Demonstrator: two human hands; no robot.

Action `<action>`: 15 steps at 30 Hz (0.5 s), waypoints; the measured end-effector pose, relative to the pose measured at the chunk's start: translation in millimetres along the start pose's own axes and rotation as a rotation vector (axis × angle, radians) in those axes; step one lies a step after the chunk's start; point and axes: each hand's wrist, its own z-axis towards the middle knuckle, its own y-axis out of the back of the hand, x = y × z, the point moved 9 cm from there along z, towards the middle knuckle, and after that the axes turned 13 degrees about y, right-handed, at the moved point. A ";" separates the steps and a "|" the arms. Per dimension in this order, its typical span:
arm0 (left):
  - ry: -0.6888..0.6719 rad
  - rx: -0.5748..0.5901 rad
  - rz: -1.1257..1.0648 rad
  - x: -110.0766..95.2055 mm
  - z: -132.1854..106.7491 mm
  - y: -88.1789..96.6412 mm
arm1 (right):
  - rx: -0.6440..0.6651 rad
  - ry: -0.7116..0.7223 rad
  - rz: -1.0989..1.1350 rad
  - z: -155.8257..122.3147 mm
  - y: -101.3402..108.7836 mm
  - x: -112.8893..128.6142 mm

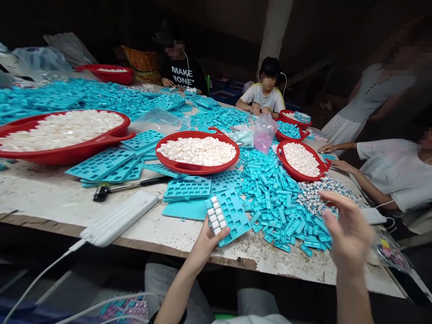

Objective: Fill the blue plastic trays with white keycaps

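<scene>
Gripping blue plastic tray (229, 216) of white cubes (213, 215) in left hand (207, 247); right hand (347, 229) open, above loose blue pieces (280, 211).

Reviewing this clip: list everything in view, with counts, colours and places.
Work table: one, white-topped, across the view.
Basins: six, red, on the table; four hold white pieces, two hold teal parts.
Square-celled trays: many, teal, across the table.
Loose strips: many, teal, heaped centre-right.
Mallet: one, black and silver, left of centre.
Power bank: one, white, cabled, front edge.
Plastic bag: one, clear, pink contents, mid-table.
Co-workers: four, beyond and right of the table.
Left hand: one, holding a teal tray with white pieces.
Right hand: one, blurred, raised, fingers apart.
</scene>
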 end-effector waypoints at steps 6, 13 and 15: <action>0.039 0.020 -0.013 2.4 -1.0 -0.4 | 0.245 -0.312 -0.314 -37.7 -47.5 -147.7; 0.069 0.035 -0.061 2.0 -2.1 -1.1 | 0.201 -0.352 -0.333 -59.8 -37.9 -187.4; 0.113 0.049 -0.082 2.4 -4.4 -3.9 | 0.184 -0.368 -0.311 -61.6 -36.6 -185.6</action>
